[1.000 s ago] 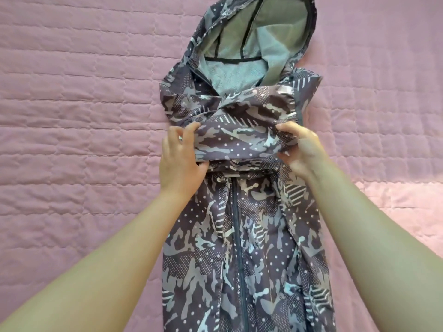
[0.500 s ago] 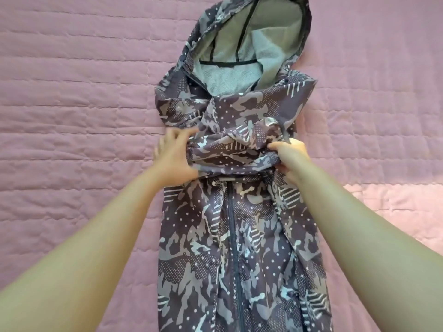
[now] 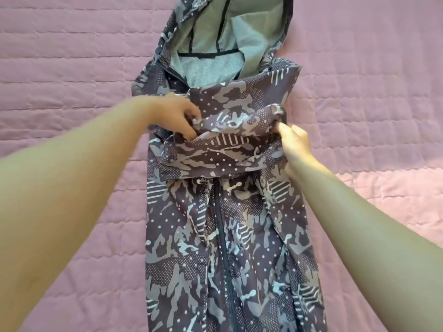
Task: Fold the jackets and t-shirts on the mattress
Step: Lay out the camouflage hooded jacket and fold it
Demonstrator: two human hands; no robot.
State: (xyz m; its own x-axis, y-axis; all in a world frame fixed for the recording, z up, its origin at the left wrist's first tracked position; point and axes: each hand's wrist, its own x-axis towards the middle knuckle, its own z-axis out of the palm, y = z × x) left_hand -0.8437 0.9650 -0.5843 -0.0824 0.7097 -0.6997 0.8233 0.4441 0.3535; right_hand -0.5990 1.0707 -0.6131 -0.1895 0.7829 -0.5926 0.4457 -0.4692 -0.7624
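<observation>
Head view. Camouflage-print hooded jacket [image 3: 227, 236] lies lengthwise on the pink quilted mattress [image 3: 72, 68]. Zip [image 3: 221, 224] is closed and faces up. Hood [image 3: 227, 32] is at the far end, lying open with grey mesh lining showing. Hem runs out of the bottom of the frame. A bunched band [image 3: 227, 152] of the jacket's cloth, probably the sleeves, lies crosswise over the chest, just below the hood. No t-shirts in view.

Left hand [image 3: 177, 116] is at the left end of that band, fingers curled into the cloth, gripping. Right hand [image 3: 293, 142] is at the right end, fingertips pinched on cloth just below a dark cuff [image 3: 278, 111]. Its fingers are partly hidden, but the cloth gathers at them, so I judge a hold.

Handling, as judged:
- Thin shell cloth: light, limp, probably slick.
- Creases will hold poorly and layers will slide over one another.
- Only the zip line has any stiffness.
- Best taken at cuffs, shoulder seams and hem corners, hands well apart, cloth kept taut, then pressed flat.
- A pinch mid-panel would only drag up a wrinkle.
- Hood is bulky and wants flattening before it folds in.
</observation>
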